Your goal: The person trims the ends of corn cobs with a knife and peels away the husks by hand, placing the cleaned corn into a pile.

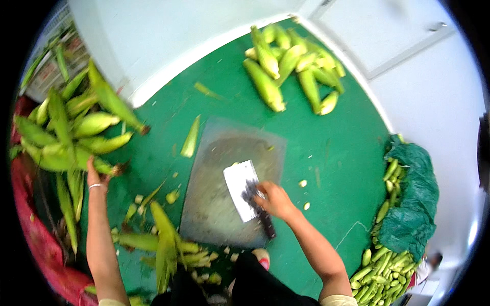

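Left hand (98, 179): reaches into the left heap, touches the stem end of a corn ear (105, 167); fingertips partly hidden against the husk, so cannot tell whether grasping or only touching.
Right hand (277, 200): sits with fingers bent at the handle end of the cleaver (236, 188); blurred at the fingertips; cannot tell whether clenched on it or released.
Cleaver: shows over the cutting board (208, 217), blade to the far left, dark handle to the near right; partly masked by a dark smudge beside the fingers.
Left heap (94, 124): overlaps too much to count; cut off at the left, beside red sheeting (24, 188).
Far pile (265, 89): more than ten ears, several half hidden.
Right heap (380, 275): too many to count; partly covered by one green sack (413, 204).
Loose bits: two pale pieces (302, 183) right of the board.
Shoe (263, 257): one in view, partly hidden by dark trousers (255, 283).
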